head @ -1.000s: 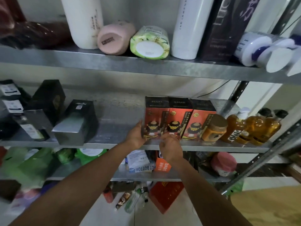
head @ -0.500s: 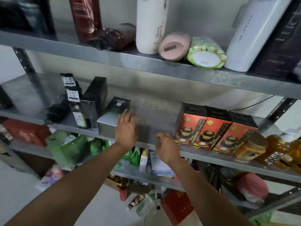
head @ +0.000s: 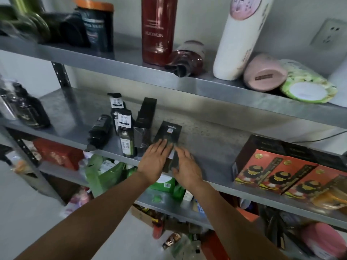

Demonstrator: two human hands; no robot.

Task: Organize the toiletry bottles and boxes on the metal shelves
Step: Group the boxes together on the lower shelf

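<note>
My two forearms reach in from the bottom of the view, and both grips have left the row of red boxes [head: 272, 171], where they were a second ago, and come across to the dark box [head: 168, 131] lying flat on the middle shelf [head: 206, 145]. The left grip [head: 154, 162] rests on the box's top with its fingers straight and spread apart, pressing rather than clasping. The right grip [head: 185, 167] lies against the box's right side, its fingers also fairly straight and not curled round anything I can see. The box sits at the shelf's front edge, its near end hidden under my hands and its far end pointing back towards the wall. Just to its left stand an upright black box [head: 145, 126] and a cluster of dark pump bottles [head: 124, 136], one of them tipped over. The red boxes stand side by side well to the right, so I judge that group done and this box the next to be straightened or stood up beside its dark neighbours. Above, on the upper shelf [head: 206, 87], a tall red bottle [head: 157, 30] and a white bottle [head: 240, 38] stand among others lying on their sides, which are yet to be sorted.
</note>
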